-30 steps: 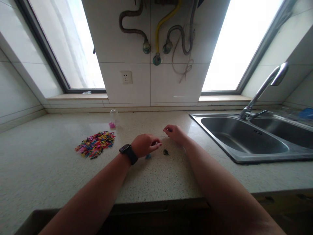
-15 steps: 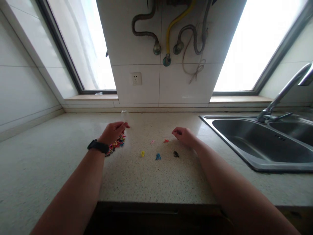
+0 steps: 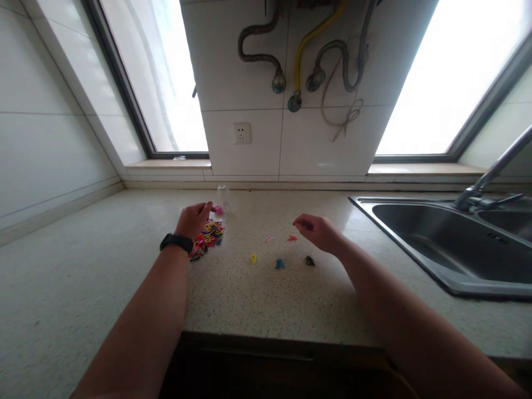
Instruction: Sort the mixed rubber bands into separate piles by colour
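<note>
My left hand [image 3: 193, 219], with a black watch on the wrist, hovers over the upper left of a pile of small multicoloured clip-like pieces [image 3: 211, 237]. Its fingers are pinched together; whatever is between them is too small to see. Just past the fingertips is a pink object [image 3: 219, 210], beside a clear container [image 3: 223, 196]. My right hand [image 3: 313, 228] is held with fingers curled together near a small red group [image 3: 292, 238]; its grip is hidden. Nearby lie pale pink [image 3: 269, 239], yellow [image 3: 253, 258], blue [image 3: 280, 264] and black pieces [image 3: 310, 260].
A steel sink [image 3: 436, 238] with a tap [image 3: 477, 191] is set into the speckled counter [image 3: 266, 305] on the right. Behind rises a tiled wall with a socket [image 3: 242, 133] and pipes [image 3: 298, 61]. The counter's front edge is close to me.
The view has turned slightly left. My left hand has drawn back leftward, uncovering more of the pile and the pink object. My right hand has shifted slightly left toward the red group.
</note>
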Motion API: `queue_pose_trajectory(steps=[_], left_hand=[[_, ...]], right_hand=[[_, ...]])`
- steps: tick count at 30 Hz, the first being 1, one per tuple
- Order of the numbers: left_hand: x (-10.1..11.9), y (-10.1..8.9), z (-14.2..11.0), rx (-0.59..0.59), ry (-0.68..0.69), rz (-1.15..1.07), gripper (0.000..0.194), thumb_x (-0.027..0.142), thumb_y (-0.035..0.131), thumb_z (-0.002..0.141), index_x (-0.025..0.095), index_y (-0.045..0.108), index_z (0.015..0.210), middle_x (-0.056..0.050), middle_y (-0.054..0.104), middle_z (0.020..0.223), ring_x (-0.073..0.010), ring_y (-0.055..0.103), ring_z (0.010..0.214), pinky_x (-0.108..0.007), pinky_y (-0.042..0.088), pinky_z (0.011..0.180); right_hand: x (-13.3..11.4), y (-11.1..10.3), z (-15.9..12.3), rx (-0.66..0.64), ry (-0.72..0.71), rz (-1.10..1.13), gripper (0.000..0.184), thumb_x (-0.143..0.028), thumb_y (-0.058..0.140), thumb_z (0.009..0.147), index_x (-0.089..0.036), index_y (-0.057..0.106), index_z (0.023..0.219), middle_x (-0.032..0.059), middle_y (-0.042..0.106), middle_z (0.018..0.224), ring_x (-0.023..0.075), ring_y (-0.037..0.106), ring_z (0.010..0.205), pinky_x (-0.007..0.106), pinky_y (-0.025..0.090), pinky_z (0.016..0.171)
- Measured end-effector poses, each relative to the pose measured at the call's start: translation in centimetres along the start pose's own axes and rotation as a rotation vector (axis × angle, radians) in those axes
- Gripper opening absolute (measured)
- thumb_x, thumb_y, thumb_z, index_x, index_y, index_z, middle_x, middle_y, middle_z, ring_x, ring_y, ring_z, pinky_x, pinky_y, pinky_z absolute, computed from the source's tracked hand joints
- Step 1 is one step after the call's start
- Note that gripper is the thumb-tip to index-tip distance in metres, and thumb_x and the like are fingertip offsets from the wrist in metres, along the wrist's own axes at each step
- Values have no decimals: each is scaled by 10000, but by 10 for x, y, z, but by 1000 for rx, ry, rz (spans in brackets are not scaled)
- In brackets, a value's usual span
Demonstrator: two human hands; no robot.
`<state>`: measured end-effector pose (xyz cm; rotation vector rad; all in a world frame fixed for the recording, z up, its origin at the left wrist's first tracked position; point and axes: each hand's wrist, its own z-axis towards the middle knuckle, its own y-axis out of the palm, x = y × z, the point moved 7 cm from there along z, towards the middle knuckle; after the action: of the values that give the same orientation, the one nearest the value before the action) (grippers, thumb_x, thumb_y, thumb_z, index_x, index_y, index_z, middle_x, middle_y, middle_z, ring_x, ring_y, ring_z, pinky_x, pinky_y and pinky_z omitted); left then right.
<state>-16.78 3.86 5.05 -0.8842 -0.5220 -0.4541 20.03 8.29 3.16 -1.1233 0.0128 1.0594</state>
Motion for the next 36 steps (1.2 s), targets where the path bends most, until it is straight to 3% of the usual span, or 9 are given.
queue_pose_trajectory(steps=[6,12,17,21,29,36], left_hand=[[7,-3,-1,54,39,58,564,546,334,937,179,756,865,-5,555,521,-155,527,508,-257,344,531],[10,-2,-1,72,27,47,590,545,291,956,184,744,848,-9,555,524,-166,546,529,-263,352,537],[14,-4,-3,87,41,18,585,532,252,975,183,717,912,-3,568,548,-155,549,528,-257,369,548],[15,-6,-3,94,47,-1,586,526,237,980,183,710,936,-1,572,540,-151,548,515,-258,374,549],[12,-2,-1,83,44,1,610,536,219,982,191,712,884,-6,575,533,-159,565,529,-264,383,562],[13,1,-1,55,55,13,617,539,213,982,190,715,906,-6,571,530,-165,564,528,-268,380,562]], right_hand=[[-56,26,28,-133,-87,61,238,-313,532,884,-191,688,1016,12,642,724,118,545,630,236,394,605],[-99,82,59,-356,-277,15,298,-157,569,824,-172,682,1099,65,726,991,143,630,814,248,446,749],[-116,130,77,-462,-400,-103,379,-156,587,801,-170,664,1172,82,723,1085,195,648,962,298,456,865],[-116,158,86,-490,-412,-205,439,-205,609,803,-198,632,1242,92,697,1171,239,618,1078,339,442,921],[-125,177,90,-542,-422,-279,496,-230,599,791,-232,594,1287,89,682,1202,269,614,1058,359,436,900],[-130,177,89,-530,-448,-312,394,-293,584,828,-261,647,1216,72,702,1155,251,618,1056,339,427,895]])
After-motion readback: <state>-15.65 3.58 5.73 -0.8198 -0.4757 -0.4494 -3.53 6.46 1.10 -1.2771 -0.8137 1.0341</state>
